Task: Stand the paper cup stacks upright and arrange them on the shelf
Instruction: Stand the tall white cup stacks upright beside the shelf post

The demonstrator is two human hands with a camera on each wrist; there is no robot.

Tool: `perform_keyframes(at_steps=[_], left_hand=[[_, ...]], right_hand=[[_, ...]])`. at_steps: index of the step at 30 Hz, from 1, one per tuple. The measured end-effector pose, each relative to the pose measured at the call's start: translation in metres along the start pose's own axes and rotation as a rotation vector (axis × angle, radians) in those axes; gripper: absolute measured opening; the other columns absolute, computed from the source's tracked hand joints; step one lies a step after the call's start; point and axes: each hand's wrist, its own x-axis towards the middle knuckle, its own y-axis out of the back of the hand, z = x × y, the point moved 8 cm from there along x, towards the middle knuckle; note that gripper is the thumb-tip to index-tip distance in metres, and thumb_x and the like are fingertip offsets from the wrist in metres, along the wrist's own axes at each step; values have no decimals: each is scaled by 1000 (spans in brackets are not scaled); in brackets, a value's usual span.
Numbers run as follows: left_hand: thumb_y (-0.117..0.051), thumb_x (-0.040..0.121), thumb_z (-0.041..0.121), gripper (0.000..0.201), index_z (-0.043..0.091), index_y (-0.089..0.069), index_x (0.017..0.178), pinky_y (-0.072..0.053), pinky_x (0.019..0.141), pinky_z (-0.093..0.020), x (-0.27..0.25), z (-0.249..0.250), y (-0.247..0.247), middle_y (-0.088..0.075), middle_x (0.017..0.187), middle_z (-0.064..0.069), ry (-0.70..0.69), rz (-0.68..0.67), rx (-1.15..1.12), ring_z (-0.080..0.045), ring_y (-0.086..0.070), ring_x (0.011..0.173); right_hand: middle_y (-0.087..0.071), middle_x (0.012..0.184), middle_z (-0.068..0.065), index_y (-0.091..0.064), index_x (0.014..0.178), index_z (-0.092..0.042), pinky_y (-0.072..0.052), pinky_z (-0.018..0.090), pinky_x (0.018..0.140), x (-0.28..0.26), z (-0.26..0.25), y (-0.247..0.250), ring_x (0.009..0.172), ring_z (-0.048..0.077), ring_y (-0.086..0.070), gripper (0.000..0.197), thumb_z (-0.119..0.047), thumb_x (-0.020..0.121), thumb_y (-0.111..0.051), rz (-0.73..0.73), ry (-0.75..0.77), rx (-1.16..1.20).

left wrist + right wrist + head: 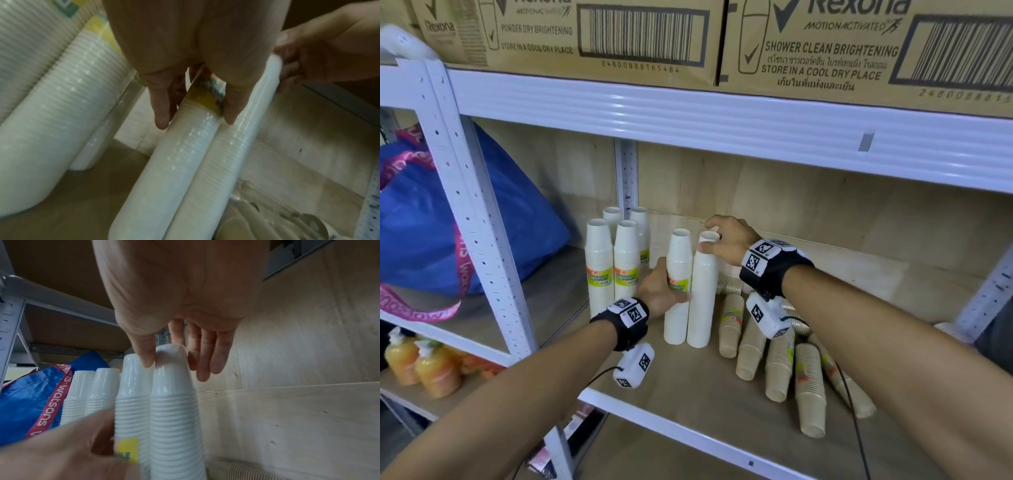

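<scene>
Two tall white paper cup stacks stand upright side by side mid-shelf. My left hand [671,284] grips the left one, the labelled stack [677,270], thumb and fingers [162,120] on either side of its yellow label [205,97]. My right hand [710,238] pinches the top of the plain stack [702,294] between thumb and fingers [193,363]. Several more white stacks [613,260] stand upright behind to the left. Several brown cup stacks [777,356] lie on their sides on the shelf board [688,394] to the right.
A blue bag [448,212] with a pink strap fills the neighbouring bay beyond the white post [482,240]. Cardboard boxes [585,37] sit on the shelf above. A plywood back wall [825,212] closes the rear. Orange bottles [421,363] stand lower left.
</scene>
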Motion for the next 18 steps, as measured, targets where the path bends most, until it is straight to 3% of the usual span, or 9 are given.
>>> perform_keyframes(at_steps=[3,8,13,18], left_hand=[[-80,75,30,78,22,-34,137,-52,88,-35,6,24,20,-58,115,4,-50,11,-37,-18,-59,104],[-75,81,19,72,24,-37,142,-51,82,-31,17,61,55,-56,110,-4,-133,69,-115,-20,-59,97],[-71,83,17,35,21,-61,117,-50,81,-27,23,81,65,-63,110,-1,-213,69,119,-15,-60,91],[-72,82,18,26,20,-62,106,-53,87,-36,24,80,65,-64,101,0,-200,86,141,-19,-61,91]], right_hand=[[-62,115,1,-57,121,-26,-49,32,86,0,-1,6,102,22,-60,50,-48,77,-69,19,-30,-25],[-57,102,-2,-63,109,-23,-47,30,76,-6,-11,17,91,22,-57,42,-48,77,-68,30,-37,-119],[-60,94,1,-65,100,-17,-45,28,66,-6,-17,15,81,22,-58,37,-44,76,-70,12,-37,-145],[-58,92,1,-65,98,-15,-47,29,68,-4,-17,12,82,22,-58,35,-41,76,-71,0,-40,-113]])
